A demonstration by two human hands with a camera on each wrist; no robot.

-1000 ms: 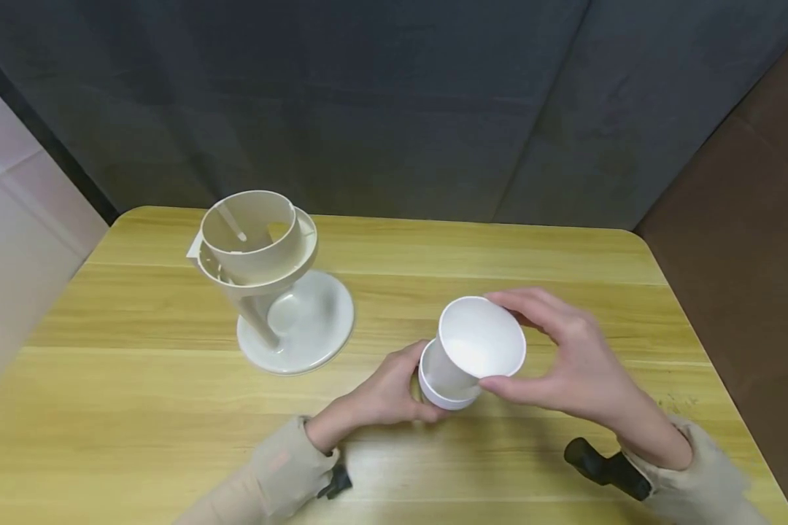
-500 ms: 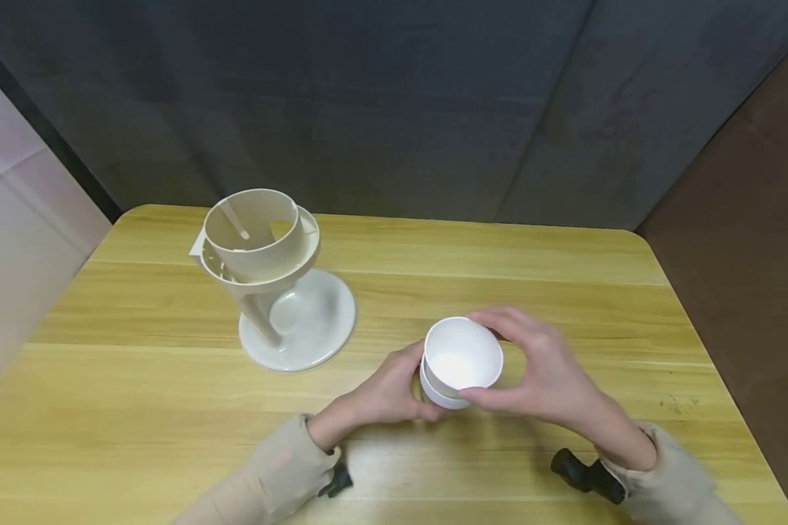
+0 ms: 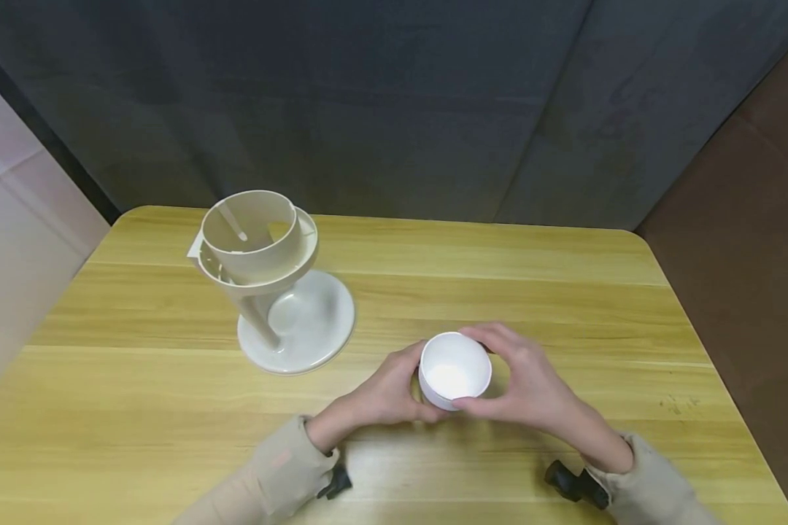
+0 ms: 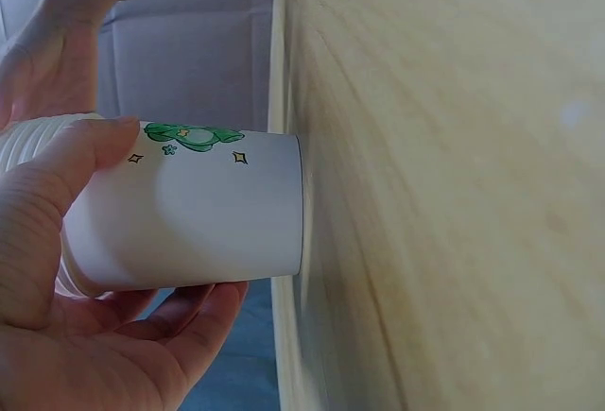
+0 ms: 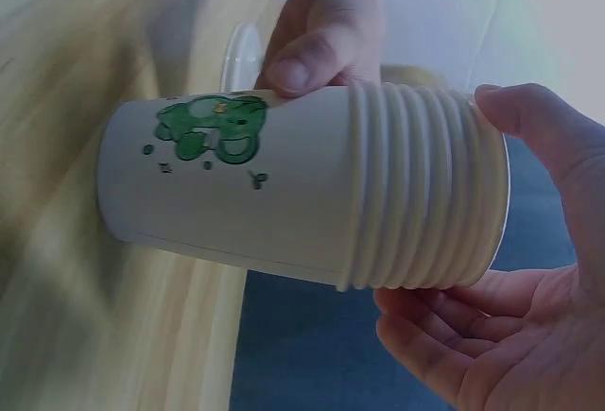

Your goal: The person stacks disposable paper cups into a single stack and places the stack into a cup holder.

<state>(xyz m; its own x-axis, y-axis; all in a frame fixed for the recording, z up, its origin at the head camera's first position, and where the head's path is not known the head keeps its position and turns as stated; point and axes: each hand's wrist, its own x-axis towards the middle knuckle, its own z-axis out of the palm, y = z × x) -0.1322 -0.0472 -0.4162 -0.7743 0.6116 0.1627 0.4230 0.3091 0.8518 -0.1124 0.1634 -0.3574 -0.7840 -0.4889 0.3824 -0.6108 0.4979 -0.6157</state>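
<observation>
A nested stack of white paper cups (image 3: 455, 367) stands upright on the wooden table, mouth up. Green cartoon print shows on the outermost cup's wall (image 5: 302, 170), and several rims (image 5: 425, 189) are ringed close together at the top. My left hand (image 3: 387, 390) grips the side of the stack, thumb on one side and fingers on the other. Around the rims at the top, my right hand (image 3: 525, 379) holds the stack between thumb and fingers. Inside the top cup only bare white shows.
To the left stands a cream plastic stand (image 3: 256, 266) with a tube in a wider ring on top and a round base plate (image 3: 322, 313). A dark cloth (image 3: 368, 109) hangs behind the table (image 3: 171, 430). Brown panelling (image 3: 748, 219) lies on the right.
My right hand has come down and left, lowering its cups into the cup held by my left hand; the rims now sit together. The left hand stays in place.
</observation>
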